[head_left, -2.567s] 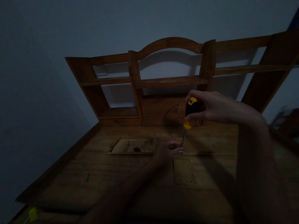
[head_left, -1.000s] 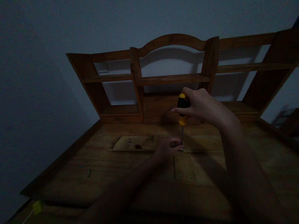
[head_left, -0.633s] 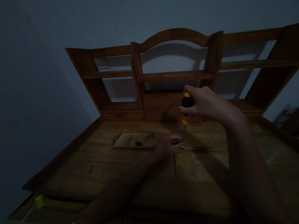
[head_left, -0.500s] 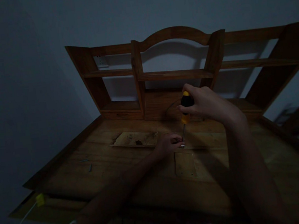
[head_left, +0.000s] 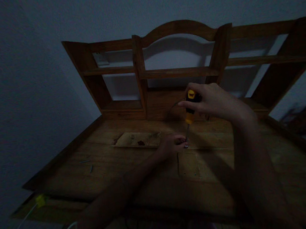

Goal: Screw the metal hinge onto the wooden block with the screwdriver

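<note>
Got the screwdriver [head_left: 189, 117] in the right hand [head_left: 212, 101], held round the handle by curled fingers. Runs steeply down and slightly left from that grip, with a long axis a bit off upright, to a small shiny metal piece [head_left: 186, 147] at desk [head_left: 114, 163] level. Look for the metal at the shaft's lower end, well below the right hand, touching or just beside the left hand [head_left: 170, 145], so nearer to the left. Curled loosely there; can't tell whether pinching shaft, metal or neither, too dark.
</note>
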{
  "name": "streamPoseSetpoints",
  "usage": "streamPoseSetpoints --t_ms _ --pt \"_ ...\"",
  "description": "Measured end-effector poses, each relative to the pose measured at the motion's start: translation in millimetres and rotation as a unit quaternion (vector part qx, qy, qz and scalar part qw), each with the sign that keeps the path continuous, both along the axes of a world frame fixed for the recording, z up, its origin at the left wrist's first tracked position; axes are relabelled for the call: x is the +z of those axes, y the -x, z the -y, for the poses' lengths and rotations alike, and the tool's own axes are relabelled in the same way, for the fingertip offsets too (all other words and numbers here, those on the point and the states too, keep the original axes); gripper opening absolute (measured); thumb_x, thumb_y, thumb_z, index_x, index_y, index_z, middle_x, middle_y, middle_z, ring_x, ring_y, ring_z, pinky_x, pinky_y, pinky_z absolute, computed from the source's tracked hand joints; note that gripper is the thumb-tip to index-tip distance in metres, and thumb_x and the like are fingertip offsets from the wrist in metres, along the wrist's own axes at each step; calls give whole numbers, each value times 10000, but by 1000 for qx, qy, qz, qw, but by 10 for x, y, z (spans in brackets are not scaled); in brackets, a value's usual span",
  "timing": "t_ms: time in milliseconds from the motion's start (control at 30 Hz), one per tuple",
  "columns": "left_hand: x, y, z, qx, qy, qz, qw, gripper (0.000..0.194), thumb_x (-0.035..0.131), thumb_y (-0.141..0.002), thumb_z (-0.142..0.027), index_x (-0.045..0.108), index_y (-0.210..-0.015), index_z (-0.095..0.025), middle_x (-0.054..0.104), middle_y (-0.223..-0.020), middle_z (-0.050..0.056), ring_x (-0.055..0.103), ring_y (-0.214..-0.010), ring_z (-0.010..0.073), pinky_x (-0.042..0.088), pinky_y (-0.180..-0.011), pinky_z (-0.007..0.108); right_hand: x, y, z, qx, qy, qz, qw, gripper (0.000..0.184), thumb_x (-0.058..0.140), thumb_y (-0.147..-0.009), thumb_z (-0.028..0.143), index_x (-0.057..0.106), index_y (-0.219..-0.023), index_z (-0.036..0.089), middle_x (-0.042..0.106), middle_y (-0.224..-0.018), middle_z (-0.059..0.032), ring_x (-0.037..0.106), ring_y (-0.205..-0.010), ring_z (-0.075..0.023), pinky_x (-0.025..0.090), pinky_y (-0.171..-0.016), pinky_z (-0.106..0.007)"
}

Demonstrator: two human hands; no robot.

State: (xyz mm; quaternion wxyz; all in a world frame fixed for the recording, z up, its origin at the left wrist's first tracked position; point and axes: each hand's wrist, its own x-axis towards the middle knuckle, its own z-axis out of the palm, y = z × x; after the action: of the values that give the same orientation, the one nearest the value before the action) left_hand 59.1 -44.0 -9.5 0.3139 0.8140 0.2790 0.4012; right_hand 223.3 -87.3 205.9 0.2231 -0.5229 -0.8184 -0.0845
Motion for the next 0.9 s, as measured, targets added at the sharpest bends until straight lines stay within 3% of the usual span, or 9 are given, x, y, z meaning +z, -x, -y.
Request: streamPoseSetpoints --t_ms 100,200,400,600,800,900 --pt "-17 -5 -8 5 -4 -5 1000 97 708 -815 -201 727 -890 -141 749 -858 43 699 -790 153 528 -738 224 -22 9 -37 -24 -6 13 1000 348 538 -869 504 585 -1035 201 677 -847 -84 632 -777 -270 416 -664 -342" --pt "-34 -5 -17 9 -20 1 1000 95 712 -817 -217 724 -881 -149 748 -863 39 698 -800 154 530 -755 233 -10 7 -38 -5 16 12 1000 335 568 -843 407 585 -1104 199 689 -910 -85 641 -808 -269 435 -699 -347" --pt "-30 0 -13 -1 -19 9 1000 119 728 -800 -199 725 -905 -144 748 -876 48 696 -796 156 539 -758 247 -27 6 -28 -29 -8 13 999 354 528 -872 514 606 -996 192 684 -864 -94 639 -803 -275 441 -685 -355" --pt "9 9 7 4 -27 0 1000 94 723 -809 -194 727 -893 -153 754 -880 43 705 -825 164 547 -775 256 -58 -9 -82 38 26 -10 999 260 571 -841 361 595 -1057 218 687 -899 -54 644 -804 -230 460 -715 -325" --pt "-2 8 -8 -1 -21 4 1000 108 726 -798 -176 724 -903 -155 749 -880 36 699 -809 154 543 -766 250 -101 -8 -134 2 3 11 1000 281 540 -880 455 606 -962 194 693 -888 -92 647 -828 -261 458 -750 -364" --pt "-9 8 -13 3 -28 7 1000 108 737 -794 -187 724 -892 -145 746 -854 40 695 -786 149 539 -751 241 -84 -12 -123 8 30 0 1000 263 551 -861 428 612 -982 202 697 -914 -79 647 -823 -250 464 -744 -352"
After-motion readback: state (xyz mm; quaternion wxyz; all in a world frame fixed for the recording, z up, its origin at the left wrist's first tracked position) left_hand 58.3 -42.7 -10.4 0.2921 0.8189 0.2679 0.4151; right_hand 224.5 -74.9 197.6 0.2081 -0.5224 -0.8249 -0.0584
